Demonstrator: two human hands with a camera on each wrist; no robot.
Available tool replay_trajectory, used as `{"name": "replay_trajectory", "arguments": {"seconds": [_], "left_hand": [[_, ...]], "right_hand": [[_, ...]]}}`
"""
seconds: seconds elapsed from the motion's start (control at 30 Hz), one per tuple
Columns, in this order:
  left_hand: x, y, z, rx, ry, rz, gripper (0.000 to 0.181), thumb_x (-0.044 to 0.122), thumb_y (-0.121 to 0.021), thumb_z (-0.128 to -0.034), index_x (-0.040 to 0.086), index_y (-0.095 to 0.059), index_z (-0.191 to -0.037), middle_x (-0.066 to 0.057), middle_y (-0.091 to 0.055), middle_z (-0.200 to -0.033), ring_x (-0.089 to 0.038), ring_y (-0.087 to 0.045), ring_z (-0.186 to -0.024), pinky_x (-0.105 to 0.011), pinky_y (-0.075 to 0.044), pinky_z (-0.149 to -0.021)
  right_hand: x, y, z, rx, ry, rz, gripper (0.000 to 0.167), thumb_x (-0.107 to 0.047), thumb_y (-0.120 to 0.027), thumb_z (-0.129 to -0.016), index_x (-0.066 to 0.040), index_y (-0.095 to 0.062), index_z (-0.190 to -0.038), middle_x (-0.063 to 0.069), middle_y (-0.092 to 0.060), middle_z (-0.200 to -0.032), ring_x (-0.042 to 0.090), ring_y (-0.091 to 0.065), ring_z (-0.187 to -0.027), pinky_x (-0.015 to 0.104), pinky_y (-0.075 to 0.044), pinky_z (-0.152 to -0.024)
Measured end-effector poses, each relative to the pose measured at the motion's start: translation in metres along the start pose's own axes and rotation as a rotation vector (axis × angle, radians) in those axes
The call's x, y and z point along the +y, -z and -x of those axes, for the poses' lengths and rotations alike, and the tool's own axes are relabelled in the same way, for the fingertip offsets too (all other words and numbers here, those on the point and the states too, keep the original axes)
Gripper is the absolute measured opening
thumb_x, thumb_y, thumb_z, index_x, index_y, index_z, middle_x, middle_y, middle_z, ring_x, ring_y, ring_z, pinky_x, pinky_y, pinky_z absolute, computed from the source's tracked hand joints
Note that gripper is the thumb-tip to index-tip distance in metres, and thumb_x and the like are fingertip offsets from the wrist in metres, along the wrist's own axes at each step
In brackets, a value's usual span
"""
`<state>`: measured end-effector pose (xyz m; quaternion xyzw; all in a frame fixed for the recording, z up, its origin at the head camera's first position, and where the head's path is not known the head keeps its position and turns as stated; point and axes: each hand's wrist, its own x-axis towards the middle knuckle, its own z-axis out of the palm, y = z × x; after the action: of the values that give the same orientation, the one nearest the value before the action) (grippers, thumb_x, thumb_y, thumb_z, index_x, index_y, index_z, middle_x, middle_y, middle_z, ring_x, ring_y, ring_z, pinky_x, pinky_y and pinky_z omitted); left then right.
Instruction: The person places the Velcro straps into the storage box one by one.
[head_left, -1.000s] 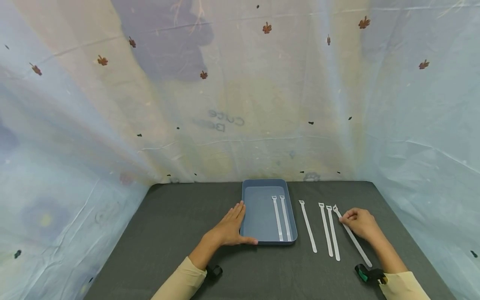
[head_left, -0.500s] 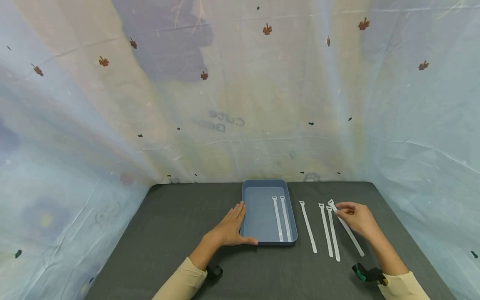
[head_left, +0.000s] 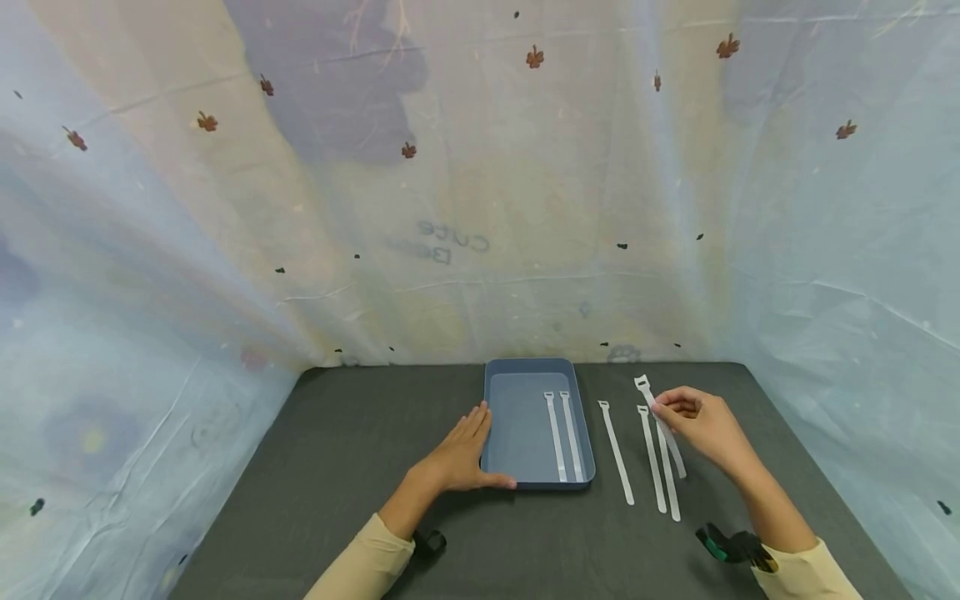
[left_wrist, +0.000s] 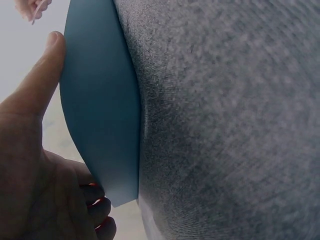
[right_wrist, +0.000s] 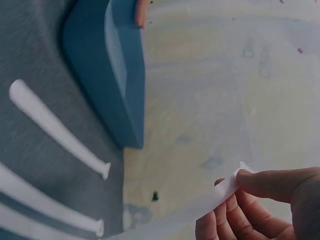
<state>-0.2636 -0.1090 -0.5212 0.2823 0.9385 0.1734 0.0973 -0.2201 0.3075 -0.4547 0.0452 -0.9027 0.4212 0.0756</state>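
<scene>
Enclosing dark table (head_left: 337,467): patterned sheeting (head_left: 480,200), three sides | left hand (head_left: 459,458): spread wide, touching blue tray (head_left: 513,433) | right hand (head_left: 702,423): pinching white strap (head_left: 675,451)

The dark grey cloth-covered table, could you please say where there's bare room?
The table is bare left of the left hand; the shallow blue-grey tray is bare between its left wall and two slotted white straps. Crowded: right of the tray, where three more straps lie and the right hand holds another strap.
</scene>
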Motion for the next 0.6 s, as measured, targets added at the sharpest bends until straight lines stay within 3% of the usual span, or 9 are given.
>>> {"name": "replay_trajectory", "arguments": {"seconds": [0.37,0.6], "left_hand": [[0.002,0.003,0.002,-0.007,-0.002,0.024,0.133,0.075,-0.077,-0.0858,-0.005,-0.011,-0.17,-0.023,-0.004,-0.179,-0.037,-0.008,-0.166,-0.054,-0.015,-0.134],[-0.005,-0.004,-0.002,0.003,-0.005,0.007,0.136,0.08,-0.074,-0.0844,-0.003,-0.009,-0.171,-0.02,-0.001,-0.18,-0.032,-0.004,-0.167,-0.051,-0.011,-0.135]], "right_hand": [[-0.032,-0.014,-0.011,-0.024,0.117,-0.121,0.024,-0.027,-0.072,-0.106,-0.004,-0.074,-0.112,0.017,-0.073,-0.093,0.012,-0.065,-0.074,0.028,-0.053,-0.064],[-0.052,-0.029,-0.019,-0.053,0.197,-0.204,0.019,-0.024,-0.072,-0.106,-0.006,-0.074,-0.112,0.017,-0.072,-0.099,0.025,-0.067,-0.081,0.029,-0.055,-0.068]]}}
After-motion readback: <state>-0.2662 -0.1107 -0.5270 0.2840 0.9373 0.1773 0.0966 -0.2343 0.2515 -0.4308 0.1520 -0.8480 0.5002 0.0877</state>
